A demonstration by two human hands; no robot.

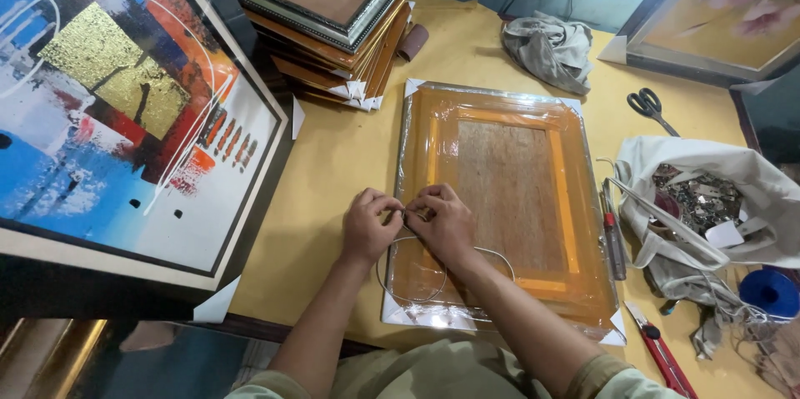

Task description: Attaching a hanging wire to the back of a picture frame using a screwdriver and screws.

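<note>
Both our hands, left hand (368,224) and right hand (443,222), pinch together on a thin hanging wire (417,270) at the left rail of the wrapped picture frame (508,199). The wire looks springy and light, best held near its fastening; the film wrap seems slippery. The yellow tabletop (333,157) carries stacked frames (333,7), scissors (650,107) and a rag (550,49).

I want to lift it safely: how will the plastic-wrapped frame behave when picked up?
The wrapped frame is probably stiff, since it lies flat with straight edges. Its glossy film may feel slippery. The white corner protectors suggest the corners damage easily.
</note>
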